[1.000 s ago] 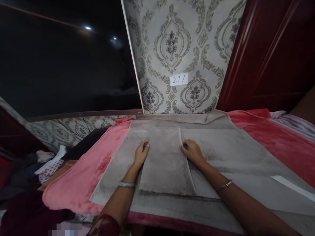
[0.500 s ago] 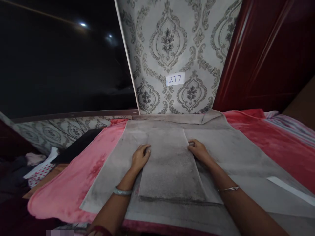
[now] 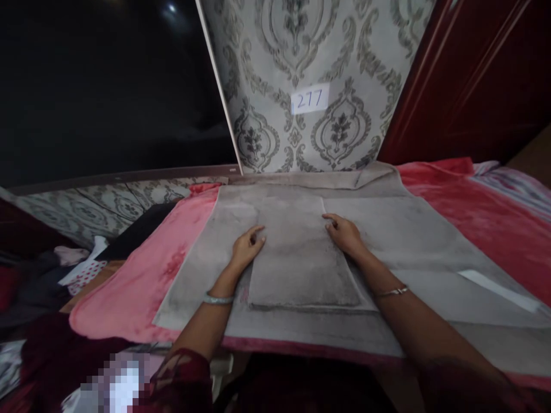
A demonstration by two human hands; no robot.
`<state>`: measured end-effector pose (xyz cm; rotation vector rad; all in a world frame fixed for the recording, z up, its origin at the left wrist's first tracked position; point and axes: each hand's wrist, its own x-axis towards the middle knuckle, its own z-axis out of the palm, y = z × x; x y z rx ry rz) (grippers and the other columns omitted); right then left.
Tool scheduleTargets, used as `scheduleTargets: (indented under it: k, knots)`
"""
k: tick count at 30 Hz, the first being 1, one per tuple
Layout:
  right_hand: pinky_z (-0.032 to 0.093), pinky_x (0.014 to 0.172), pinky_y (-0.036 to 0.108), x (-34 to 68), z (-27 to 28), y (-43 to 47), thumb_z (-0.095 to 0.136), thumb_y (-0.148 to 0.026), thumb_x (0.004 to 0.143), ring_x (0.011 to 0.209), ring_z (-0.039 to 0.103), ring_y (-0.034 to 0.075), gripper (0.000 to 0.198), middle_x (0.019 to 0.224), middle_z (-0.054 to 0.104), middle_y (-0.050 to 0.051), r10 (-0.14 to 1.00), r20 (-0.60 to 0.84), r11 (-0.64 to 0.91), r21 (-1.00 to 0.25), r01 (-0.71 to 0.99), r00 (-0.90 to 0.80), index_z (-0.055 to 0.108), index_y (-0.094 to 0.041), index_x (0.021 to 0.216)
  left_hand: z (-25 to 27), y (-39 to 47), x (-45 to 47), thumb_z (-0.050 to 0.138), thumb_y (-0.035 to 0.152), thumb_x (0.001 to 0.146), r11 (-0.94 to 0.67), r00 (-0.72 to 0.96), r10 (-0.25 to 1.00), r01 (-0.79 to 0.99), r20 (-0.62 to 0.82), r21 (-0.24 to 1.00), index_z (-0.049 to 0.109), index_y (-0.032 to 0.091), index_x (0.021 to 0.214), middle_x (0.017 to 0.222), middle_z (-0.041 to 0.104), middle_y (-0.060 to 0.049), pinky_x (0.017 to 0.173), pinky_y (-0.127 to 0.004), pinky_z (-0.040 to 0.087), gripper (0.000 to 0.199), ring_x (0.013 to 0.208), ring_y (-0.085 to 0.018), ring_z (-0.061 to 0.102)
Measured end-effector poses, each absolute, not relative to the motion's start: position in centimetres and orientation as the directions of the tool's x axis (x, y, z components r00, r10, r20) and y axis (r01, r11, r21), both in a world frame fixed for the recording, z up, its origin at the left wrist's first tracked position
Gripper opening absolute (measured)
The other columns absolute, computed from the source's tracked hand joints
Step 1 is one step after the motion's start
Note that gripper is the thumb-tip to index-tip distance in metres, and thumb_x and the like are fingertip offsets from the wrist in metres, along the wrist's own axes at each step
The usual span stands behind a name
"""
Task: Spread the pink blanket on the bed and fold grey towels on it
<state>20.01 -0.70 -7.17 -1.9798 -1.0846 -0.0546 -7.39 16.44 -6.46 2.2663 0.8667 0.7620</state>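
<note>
One folded rectangle of soft grey plush cloth (image 3: 301, 264) lies flat on one large, light-grey fabric sheet (image 3: 413, 229), between two bare hands. The left hand (image 3: 248, 248) is at its left edge, the right hand (image 3: 345, 234) at its right edge. On each, thumb and forefinger stand a little apart, a small gap showing between their tips, and the other fingers are curled or partly hidden; whether they press on the cloth I cannot tell. Each wrist wears one ornament: a pale green, round bangle (image 3: 218, 298) on the left, a thin silver-coloured bracelet (image 3: 392, 291) on the right. A single long, white, flat strip (image 3: 499, 289) shows on the sheet, towards the right. Pink-red plush blanket (image 3: 142, 275) shows on both sides of the sheet; whether it is one piece or two is unclear. One white paper label (image 3: 310, 98), on grey-and-white damask-patterned wallpaper (image 3: 297, 137), bears the handwritten number "277" in blue. One large, black, glossy screen (image 3: 107, 86) stands to the left, with one tiny mark (image 3: 233, 170) along its lower frame, too small to read
</note>
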Motion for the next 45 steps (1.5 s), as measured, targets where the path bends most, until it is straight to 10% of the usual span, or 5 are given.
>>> scheduleTargets:
  k: [17,29,35,39,45]
  knots:
    - [0.047,0.075,0.033,19.6,-7.4,-1.6,0.054,-0.027,0.084,0.075,0.059,0.021,0.049,0.084,0.067,0.006,0.718,0.325,-0.347,-0.598,0.722,0.615,0.067,-0.018,0.13,-6.9,16.4,-7.1,0.065,0.035,0.087,-0.587,0.673,0.699,0.347,0.241,0.731,0.06,0.019,0.137,0.061,0.04,0.007,0.06,-0.025,0.034,0.053,0.058,-0.013,0.043]
    - [0.049,0.095,0.037,19.4,-7.4,-2.1,0.059,-0.021,0.085,0.109,0.063,0.026,0.058,0.13,0.065,0.011,0.805,0.291,-0.314,-0.53,0.787,0.517,0.058,-0.019,0.143,-6.7,16.2,-7.6,0.072,0.034,0.08,-0.595,0.697,0.685,0.367,0.212,0.715,0.056,0.02,0.141,0.11,0.071,-0.008,0.09,-0.035,0.051,0.065,0.105,-0.026,0.065]
    - [0.051,0.092,0.041,19.1,-6.4,-2.8,0.049,-0.028,0.093,0.098,0.065,0.026,0.047,0.11,0.069,0.014,0.751,0.336,-0.385,-0.477,0.79,0.569,0.064,-0.012,0.134,-6.3,16.0,-7.7,0.073,0.037,0.079,-0.571,0.675,0.713,0.4,0.191,0.717,0.055,0.018,0.142,0.1,0.071,-0.007,0.087,-0.035,0.051,0.069,0.106,-0.028,0.067]
    - [0.04,0.111,0.048,17.6,-5.7,-3.2,0.045,-0.044,0.098,0.132,0.049,0.031,0.056,0.144,0.054,0.018,0.822,0.494,-0.133,-0.316,0.939,0.283,0.057,-0.014,0.144,-6.4,16.1,-7.7,0.068,0.038,0.082,-0.581,0.684,0.705,0.406,0.188,0.705,0.053,0.019,0.144,0.089,0.069,-0.005,0.087,-0.036,0.051,0.067,0.11,-0.029,0.066]
    - [0.02,0.122,0.058,15.1,-6.7,-2.6,0.04,-0.055,0.102,0.152,0.022,0.029,0.061,0.165,0.027,0.004,0.992,0.119,0.057,-0.219,0.974,-0.031,0.035,-0.033,0.159,-6.8,16.1,-7.8,0.068,0.035,0.082,-0.586,0.678,0.709,0.415,0.193,0.696,0.054,0.018,0.143,0.093,0.069,-0.005,0.081,-0.032,0.051,0.064,0.095,-0.025,0.068]
